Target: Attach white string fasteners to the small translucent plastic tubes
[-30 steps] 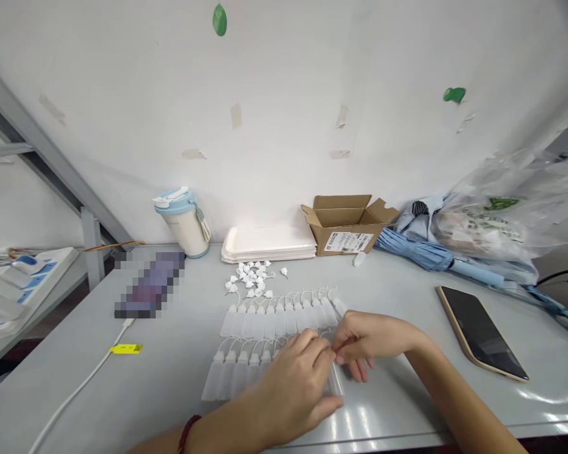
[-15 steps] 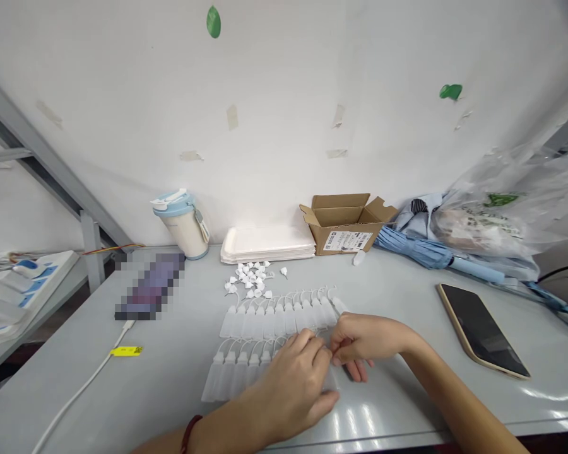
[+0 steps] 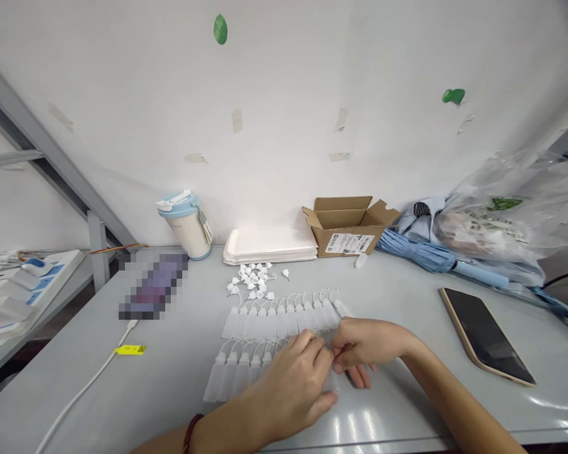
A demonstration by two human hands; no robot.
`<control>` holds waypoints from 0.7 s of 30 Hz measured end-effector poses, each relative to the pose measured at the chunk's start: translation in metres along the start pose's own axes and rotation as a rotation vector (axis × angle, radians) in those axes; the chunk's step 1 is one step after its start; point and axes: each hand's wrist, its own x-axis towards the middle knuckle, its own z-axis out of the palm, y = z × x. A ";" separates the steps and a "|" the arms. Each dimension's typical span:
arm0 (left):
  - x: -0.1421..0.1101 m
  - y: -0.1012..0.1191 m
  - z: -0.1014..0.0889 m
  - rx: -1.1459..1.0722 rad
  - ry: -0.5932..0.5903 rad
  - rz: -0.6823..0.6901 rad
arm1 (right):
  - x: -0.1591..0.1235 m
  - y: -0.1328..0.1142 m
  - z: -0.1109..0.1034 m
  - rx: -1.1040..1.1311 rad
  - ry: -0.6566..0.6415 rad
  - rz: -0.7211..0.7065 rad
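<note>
Small translucent plastic bottles with white caps and thin looped straps lie in two rows on the grey table; the back row is mostly uncovered. My left hand lies over the right part of the front row, its fingers bent round a small plastic bottle that shows only in part. Touching its fingertips, my right hand pinches with thumb and forefinger at that bottle's top end; what is in the pinch is hidden. Behind the rows is a loose pile of white nozzle tips.
Along the wall stand a cream tumbler, a stack of white padded sheets and an open cardboard box. A blue umbrella and a plastic bag lie at right, near a phone. A white cable runs at left.
The whole view has shifted slightly. Both hands stay together at the same spot, with hardly any visible movement of the fingers.
</note>
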 end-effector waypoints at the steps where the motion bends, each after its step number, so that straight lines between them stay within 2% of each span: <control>1: 0.000 0.000 0.000 -0.004 0.002 0.002 | -0.003 0.000 -0.003 0.023 -0.014 -0.005; 4: 0.000 -0.003 -0.003 -0.063 0.059 -0.002 | -0.017 0.003 -0.015 0.108 0.000 -0.042; 7: 0.003 -0.016 -0.013 -0.127 0.185 -0.047 | -0.029 0.014 -0.033 0.148 0.184 -0.107; 8: 0.004 -0.023 -0.018 -0.131 0.240 -0.093 | -0.030 0.020 -0.039 0.146 0.290 -0.126; 10: 0.006 -0.043 -0.028 -0.130 0.337 -0.202 | -0.029 0.037 -0.053 0.078 0.588 -0.136; 11: 0.006 -0.055 -0.032 -0.118 0.387 -0.258 | -0.027 0.047 -0.060 -0.018 0.784 -0.112; 13: 0.006 -0.079 -0.038 -0.086 0.417 -0.335 | -0.021 0.069 -0.073 -0.338 1.249 0.021; 14: 0.005 -0.091 -0.040 -0.070 0.402 -0.351 | -0.018 0.079 -0.079 -0.397 1.353 0.052; 17: 0.004 -0.116 -0.039 -0.029 0.333 -0.333 | -0.010 0.105 -0.092 -0.497 1.476 0.048; 21: 0.004 -0.128 -0.031 0.020 0.241 -0.285 | -0.002 0.122 -0.098 -0.832 1.443 -0.043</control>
